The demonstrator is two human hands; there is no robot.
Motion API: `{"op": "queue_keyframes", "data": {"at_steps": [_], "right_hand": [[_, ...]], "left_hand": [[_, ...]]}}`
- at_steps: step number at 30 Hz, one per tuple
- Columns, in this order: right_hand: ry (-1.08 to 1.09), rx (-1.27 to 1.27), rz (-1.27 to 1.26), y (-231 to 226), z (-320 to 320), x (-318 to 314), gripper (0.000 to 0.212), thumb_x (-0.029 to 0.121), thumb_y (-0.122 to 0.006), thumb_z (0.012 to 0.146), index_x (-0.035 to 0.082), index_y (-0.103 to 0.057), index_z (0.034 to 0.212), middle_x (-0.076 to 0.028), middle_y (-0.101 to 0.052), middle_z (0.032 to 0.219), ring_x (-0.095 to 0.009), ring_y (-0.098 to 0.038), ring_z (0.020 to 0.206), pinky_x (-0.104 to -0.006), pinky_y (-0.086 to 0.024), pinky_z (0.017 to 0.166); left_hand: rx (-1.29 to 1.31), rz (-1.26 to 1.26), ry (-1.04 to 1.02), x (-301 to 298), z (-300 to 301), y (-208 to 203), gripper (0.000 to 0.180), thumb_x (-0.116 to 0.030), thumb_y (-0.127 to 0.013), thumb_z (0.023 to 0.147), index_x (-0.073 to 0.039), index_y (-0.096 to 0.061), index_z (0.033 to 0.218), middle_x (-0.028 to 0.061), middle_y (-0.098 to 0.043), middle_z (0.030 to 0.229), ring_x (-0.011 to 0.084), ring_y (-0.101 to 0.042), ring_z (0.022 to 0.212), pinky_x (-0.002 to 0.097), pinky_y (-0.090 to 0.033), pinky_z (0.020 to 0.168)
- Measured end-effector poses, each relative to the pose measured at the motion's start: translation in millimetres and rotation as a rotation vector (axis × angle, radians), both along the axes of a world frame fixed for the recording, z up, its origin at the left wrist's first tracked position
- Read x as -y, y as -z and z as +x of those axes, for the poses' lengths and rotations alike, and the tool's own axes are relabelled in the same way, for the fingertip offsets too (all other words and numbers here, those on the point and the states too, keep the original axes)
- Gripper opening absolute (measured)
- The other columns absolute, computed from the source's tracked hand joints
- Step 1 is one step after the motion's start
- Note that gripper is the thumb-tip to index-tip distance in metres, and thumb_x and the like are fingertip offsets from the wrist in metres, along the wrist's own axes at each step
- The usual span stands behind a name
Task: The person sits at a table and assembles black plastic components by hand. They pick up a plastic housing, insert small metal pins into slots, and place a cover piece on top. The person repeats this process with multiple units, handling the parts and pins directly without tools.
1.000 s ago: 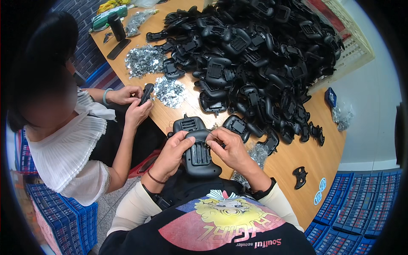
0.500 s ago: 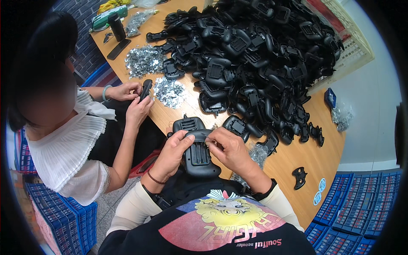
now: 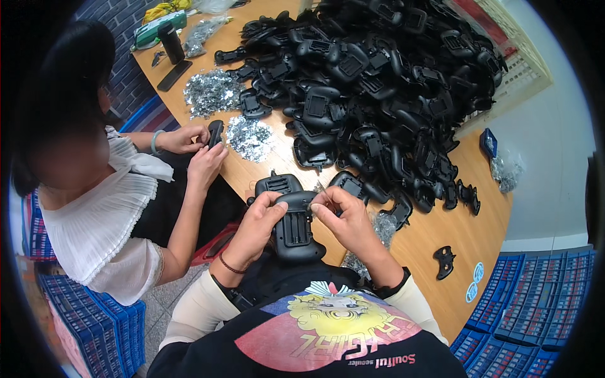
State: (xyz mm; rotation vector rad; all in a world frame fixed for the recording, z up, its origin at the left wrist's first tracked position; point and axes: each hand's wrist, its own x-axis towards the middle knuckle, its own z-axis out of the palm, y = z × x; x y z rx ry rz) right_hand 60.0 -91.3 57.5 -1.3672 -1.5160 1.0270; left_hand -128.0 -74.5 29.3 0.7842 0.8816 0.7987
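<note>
Moved: nothing, both hands stay put.
Left hand: gripping black shell.
Right hand: pinching shell's top edge.
Beyond: black parts heap.

The black ribbed plastic shell looks matt and smooth. The light brown wooden counter has a smooth, slightly shiny surface. The small silver metal pieces in a heap glitter.

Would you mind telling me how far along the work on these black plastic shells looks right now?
Done: nothing can be told apart as finished. In hand: the left hand and right hand hold one black shell over the table edge, fingertips at its top rim. Left: a big heap of black shells fills the table, beside piles of small metal parts.
</note>
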Motion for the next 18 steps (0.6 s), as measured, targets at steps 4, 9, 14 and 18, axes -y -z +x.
{"op": "queue_keyframes", "data": {"at_steps": [4,9,14,18], "right_hand": [[-0.025,-0.154,-0.166,5.0,-0.9,1.0,0.013,0.013,-0.064,0.082,0.001,-0.06,0.085,0.002,-0.057,0.073,-0.004,-0.049,0.061,-0.021,-0.04,0.056],[-0.043,-0.1,-0.104,9.4,-2.2,1.5,0.013,0.012,-0.064,0.081,0.0,-0.06,0.086,0.0,-0.056,0.073,-0.006,-0.048,0.06,-0.0218,-0.04,0.055],[-0.087,0.038,0.002,1.5,-6.1,3.1,0.012,0.009,-0.064,0.079,0.0,-0.06,0.086,-0.005,-0.054,0.074,-0.01,-0.05,0.059,-0.0238,-0.04,0.054],[-0.019,0.063,0.056,0.0,-6.8,3.3,0.011,0.008,-0.063,0.078,-0.001,-0.059,0.084,-0.005,-0.055,0.075,-0.009,-0.05,0.06,-0.0238,-0.04,0.054]], "left_hand": [[0.024,0.078,-0.031,0.2,3.4,-2.9,0.038,-0.014,-0.049,0.093,-0.004,-0.039,0.128,0.005,-0.059,0.097,0.0074,-0.056,0.086,0.0225,-0.046,0.076],[0.029,0.071,0.07,-0.4,-1.6,2.8,0.04,-0.015,-0.049,0.093,-0.002,-0.04,0.13,0.0074,-0.056,0.11,0.0101,-0.055,0.097,0.0253,-0.044,0.085],[0.057,0.061,0.071,1.6,-2.6,3.4,0.038,-0.015,-0.048,0.092,-0.001,-0.043,0.127,0.008,-0.056,0.114,0.0119,-0.055,0.102,0.0263,-0.044,0.088],[0.075,0.062,0.071,2.5,-3.7,4.0,0.037,-0.015,-0.048,0.092,-0.001,-0.044,0.126,0.0081,-0.056,0.114,0.0122,-0.055,0.102,0.0265,-0.044,0.089]]}}
